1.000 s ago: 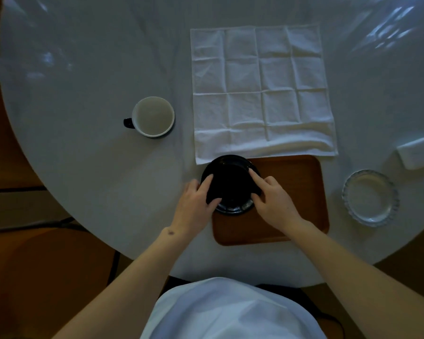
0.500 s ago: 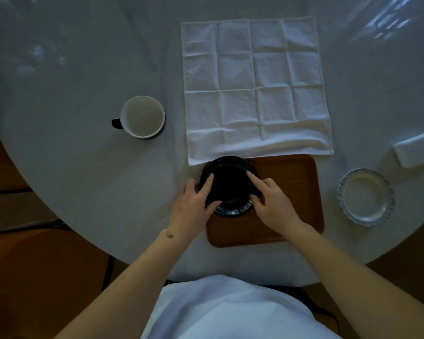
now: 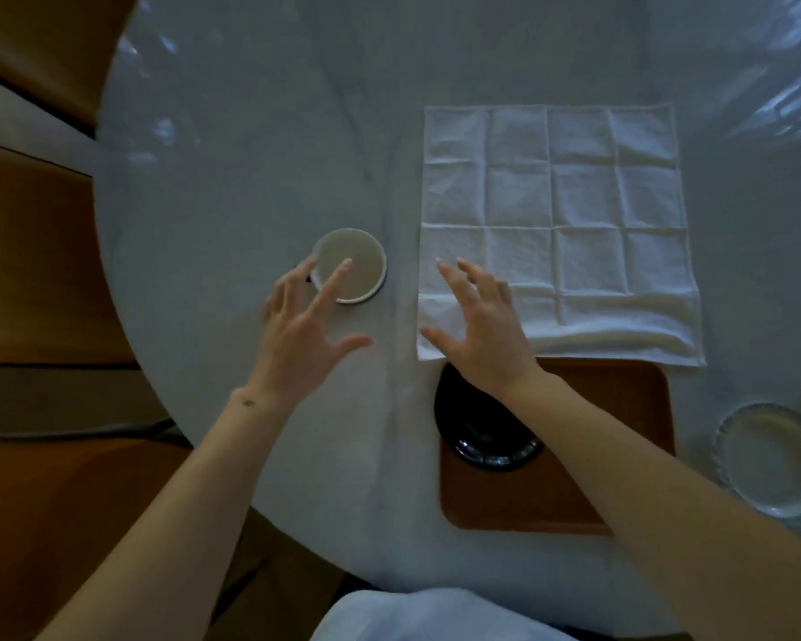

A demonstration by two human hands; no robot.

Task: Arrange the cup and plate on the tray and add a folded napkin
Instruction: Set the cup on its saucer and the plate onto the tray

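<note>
A black plate (image 3: 479, 434) lies on the left end of the brown wooden tray (image 3: 611, 437), partly hidden under my right forearm. A cup (image 3: 359, 259), white inside and dark outside, stands on the table left of the napkin. My left hand (image 3: 304, 328) hovers with spread fingers at the cup's near left side, fingertips over its rim. My right hand (image 3: 479, 323) is spread above the near left corner of the unfolded white napkin (image 3: 560, 215), which lies flat beyond the tray. Neither hand holds anything.
A round table (image 3: 232, 187) with a pale cloth carries everything. A clear glass dish (image 3: 771, 458) sits right of the tray near the table edge. Wooden floor and furniture (image 3: 33, 252) show to the left, beyond the table's rim.
Both hands have let go of the black plate on the tray and moved forward: the left toward the cup, the right over the napkin's corner. The camera has shifted too.
</note>
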